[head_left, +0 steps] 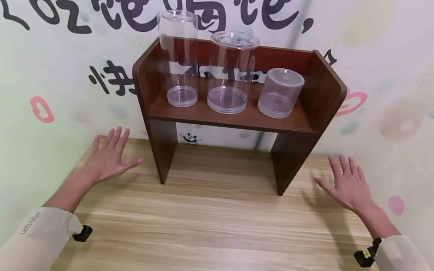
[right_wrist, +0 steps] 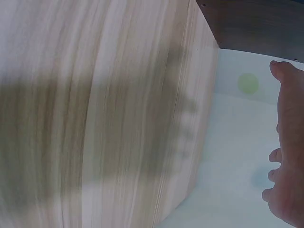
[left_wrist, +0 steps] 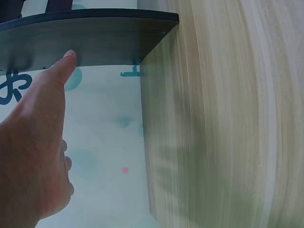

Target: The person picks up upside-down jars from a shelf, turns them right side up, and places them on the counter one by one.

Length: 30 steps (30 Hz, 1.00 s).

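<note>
My left hand (head_left: 105, 159) hovers over the table's left side with its fingers spread, left of a dark brown wooden shelf (head_left: 234, 119). On the other side my right hand (head_left: 347, 185) is held out the same way, fingers apart, to the right of the shelf. Neither hand holds anything. Three clear containers stand in a row on the shelf board: a tall narrow jar (head_left: 177, 62) at left, a wider medium jar (head_left: 231, 73) in the middle and a short frosted jar (head_left: 281, 93) at right. The left wrist view shows the left thumb (left_wrist: 59, 69) near the shelf's side panel.
The shelf stands at the back of a light wood-grain table (head_left: 215, 235), against a white wall (head_left: 411, 75) with black writing and coloured spots. Its raised side panels and a back rail bound the jars. Small black devices (head_left: 83, 233) sit at both wrists.
</note>
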Tool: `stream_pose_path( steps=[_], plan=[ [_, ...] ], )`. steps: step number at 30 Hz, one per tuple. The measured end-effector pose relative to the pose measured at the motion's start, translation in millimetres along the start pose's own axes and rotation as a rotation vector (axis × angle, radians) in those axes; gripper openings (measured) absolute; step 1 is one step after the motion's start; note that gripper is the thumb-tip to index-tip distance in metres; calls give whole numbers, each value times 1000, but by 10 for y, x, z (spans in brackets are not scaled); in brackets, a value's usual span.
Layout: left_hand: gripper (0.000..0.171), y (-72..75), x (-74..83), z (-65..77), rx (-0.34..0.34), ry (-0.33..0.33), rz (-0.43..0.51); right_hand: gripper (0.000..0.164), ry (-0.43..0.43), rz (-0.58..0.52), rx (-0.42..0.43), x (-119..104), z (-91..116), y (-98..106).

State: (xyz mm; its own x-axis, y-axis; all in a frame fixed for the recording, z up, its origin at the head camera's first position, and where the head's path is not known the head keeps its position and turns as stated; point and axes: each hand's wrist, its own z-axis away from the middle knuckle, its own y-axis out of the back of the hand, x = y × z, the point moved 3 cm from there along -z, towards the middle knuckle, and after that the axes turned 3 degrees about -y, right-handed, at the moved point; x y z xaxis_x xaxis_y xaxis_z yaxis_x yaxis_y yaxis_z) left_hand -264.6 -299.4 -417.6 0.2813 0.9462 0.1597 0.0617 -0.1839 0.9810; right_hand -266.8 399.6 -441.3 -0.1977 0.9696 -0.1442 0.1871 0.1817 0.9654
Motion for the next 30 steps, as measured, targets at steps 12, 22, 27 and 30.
stream_pose_path(
  steps=[12,22,27,30],
  plan=[
    [107,-24,109,21,12,-56,1,93,27,-30,37,-56,79,77],
    [108,-55,261,43,12,-92,49,91,103,-41,109,-196,125,179],
    [107,-94,343,32,26,-96,108,90,151,-53,165,-303,140,242],
    [107,-110,415,21,33,-97,160,90,183,-67,203,-363,159,275]
  ],
)
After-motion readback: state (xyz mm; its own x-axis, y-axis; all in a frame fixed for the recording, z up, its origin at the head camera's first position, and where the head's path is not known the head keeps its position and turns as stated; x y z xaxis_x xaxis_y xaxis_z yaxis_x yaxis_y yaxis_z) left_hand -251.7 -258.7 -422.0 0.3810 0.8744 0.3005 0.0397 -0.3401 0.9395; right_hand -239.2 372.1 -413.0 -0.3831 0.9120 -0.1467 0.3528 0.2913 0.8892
